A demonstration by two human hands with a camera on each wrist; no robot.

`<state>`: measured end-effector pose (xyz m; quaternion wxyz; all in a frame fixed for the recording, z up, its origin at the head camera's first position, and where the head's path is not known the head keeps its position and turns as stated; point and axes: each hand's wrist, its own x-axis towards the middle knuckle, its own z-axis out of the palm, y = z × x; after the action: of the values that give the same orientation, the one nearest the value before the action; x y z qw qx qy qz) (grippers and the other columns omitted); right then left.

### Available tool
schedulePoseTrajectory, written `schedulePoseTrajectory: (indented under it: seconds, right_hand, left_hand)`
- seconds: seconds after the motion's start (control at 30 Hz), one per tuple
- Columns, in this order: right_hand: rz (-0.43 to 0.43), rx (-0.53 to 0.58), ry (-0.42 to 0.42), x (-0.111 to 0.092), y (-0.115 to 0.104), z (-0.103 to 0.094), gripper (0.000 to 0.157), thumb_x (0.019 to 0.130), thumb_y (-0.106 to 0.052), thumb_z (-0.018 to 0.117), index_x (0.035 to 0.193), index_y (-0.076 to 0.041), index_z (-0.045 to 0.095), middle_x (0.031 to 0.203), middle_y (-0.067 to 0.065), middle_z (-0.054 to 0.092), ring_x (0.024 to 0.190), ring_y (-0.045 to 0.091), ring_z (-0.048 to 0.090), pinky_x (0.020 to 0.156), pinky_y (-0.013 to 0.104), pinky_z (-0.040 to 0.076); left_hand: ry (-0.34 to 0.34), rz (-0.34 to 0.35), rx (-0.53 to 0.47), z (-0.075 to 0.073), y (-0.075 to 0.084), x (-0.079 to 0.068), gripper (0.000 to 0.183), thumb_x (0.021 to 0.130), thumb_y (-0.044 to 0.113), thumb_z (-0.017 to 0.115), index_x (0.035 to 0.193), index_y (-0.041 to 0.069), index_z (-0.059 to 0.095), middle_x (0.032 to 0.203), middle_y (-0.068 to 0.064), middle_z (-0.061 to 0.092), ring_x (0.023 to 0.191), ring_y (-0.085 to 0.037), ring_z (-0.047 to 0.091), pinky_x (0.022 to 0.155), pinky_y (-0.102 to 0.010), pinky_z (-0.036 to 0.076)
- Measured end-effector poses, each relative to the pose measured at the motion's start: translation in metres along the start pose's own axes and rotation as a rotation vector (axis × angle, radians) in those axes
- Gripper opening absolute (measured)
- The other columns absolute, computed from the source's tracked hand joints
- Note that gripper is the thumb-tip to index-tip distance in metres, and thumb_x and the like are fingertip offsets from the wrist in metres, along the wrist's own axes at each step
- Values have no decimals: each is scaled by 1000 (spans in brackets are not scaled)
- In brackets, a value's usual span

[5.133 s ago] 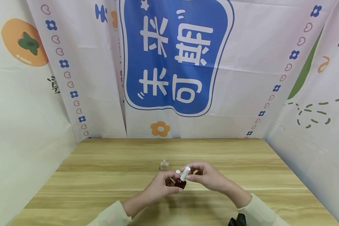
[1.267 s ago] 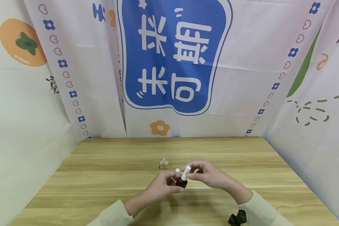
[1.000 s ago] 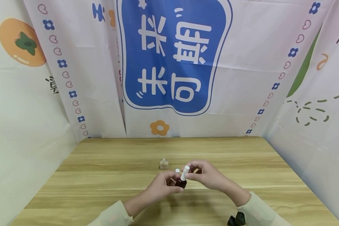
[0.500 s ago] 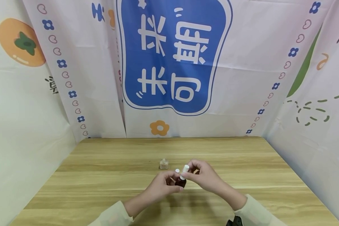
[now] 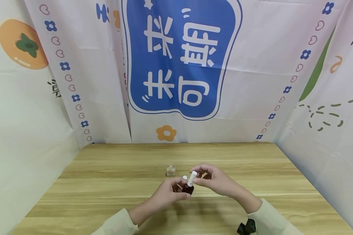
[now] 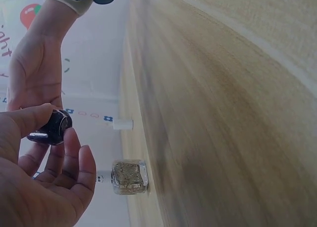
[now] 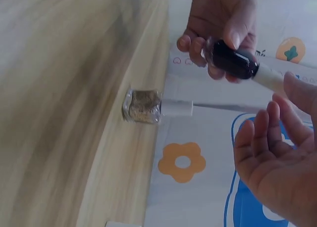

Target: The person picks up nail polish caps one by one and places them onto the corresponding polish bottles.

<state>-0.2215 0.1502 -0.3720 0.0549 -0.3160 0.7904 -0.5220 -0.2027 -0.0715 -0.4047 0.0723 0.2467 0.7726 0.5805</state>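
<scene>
Between the left hand's [image 5: 167, 192] thumb and fingers is a dark red nail polish bottle [image 5: 188, 189], tilted, above the table. Its long white cap [image 5: 192, 179] points up and to the right. With thumb and forefinger the right hand [image 5: 216, 181] pinches this cap; the other fingers stand apart from it. In the right wrist view the cap meets the bottle's neck. A glitter nail polish bottle [image 7: 143, 106] with a white cap stands upright behind the hands. A clear square bottle [image 5: 171, 170], showing no white cap, sits farther left.
The wood-grain table [image 5: 120, 163] ends at a printed cloth backdrop [image 5: 253, 98], with cloth on both sides. A small white cylinder [image 6: 123, 124] stands past the glitter bottle in the left wrist view. A black device [image 5: 247, 227] sits by the right sleeve.
Over the last half second the right thumb has shifted from across the cap to its right side, and the right wrist has turned slightly. The left hand and bottle stay nearly still.
</scene>
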Motion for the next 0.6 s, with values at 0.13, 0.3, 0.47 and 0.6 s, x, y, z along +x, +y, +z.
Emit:
schedulePoseTrajectory:
  seconds: [0.13,0.3,0.47,0.6]
  right_hand:
    - [-54,20,-79,0,1,-7,33,94,-11,65,124,0,61,100,7,60,89,20,55,70,27,50]
    - [-78,54,-148,1,3,-7,32,94,-9,63,125,2,60,105,9,62,87,20,58,70,28,51]
    - [-55,81,-149,0,2,-2,27,95,-10,63,120,0,63,109,10,63,87,18,60,72,29,52]
    - [-42,54,-111,-1,0,0,24,94,-11,64,116,-2,66,107,7,64,87,18,59,71,27,51]
  left_hand:
    - [-4,0,-15,0,0,1,26,80,3,76,103,-1,67,90,-5,66,73,-15,58,60,-23,49]
    - [-15,-11,-33,0,0,1,25,80,2,76,103,-1,68,92,-5,67,74,-16,58,60,-23,49]
    - [-24,-16,-34,1,-1,2,24,80,2,76,103,-1,68,93,-5,67,74,-16,58,60,-22,49]
    - [-21,-16,-36,1,0,1,25,80,3,76,104,-1,68,93,-5,66,75,-17,58,61,-23,49]
